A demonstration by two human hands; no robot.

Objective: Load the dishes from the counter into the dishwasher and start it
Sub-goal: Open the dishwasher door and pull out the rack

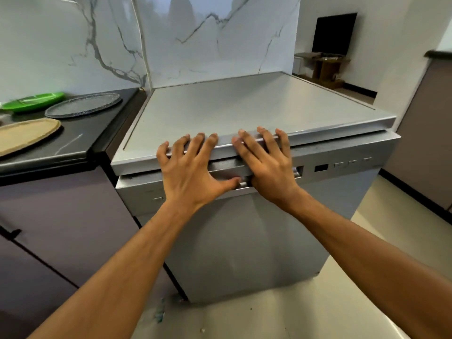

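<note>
The silver dishwasher (244, 231) stands in front of me with its door shut. My left hand (193, 167) lies on the front edge of its top, fingers spread, and the thumb reaches down to the door handle recess (227, 168). Right beside it my right hand (266, 162) rests the same way, fingers spread over the top edge; its thumb is hidden. On the black counter (80, 143) to the left lie three dishes: a green plate (31, 101), a grey glass plate (83, 105) and a tan oval plate (24, 135).
The dishwasher's display and buttons (352, 164) sit right of the handle. Purple cabinet fronts (61, 216) run below the counter at left. A marble wall stands behind. Pale floor lies to the right, with another cabinet (425, 143) at the far right.
</note>
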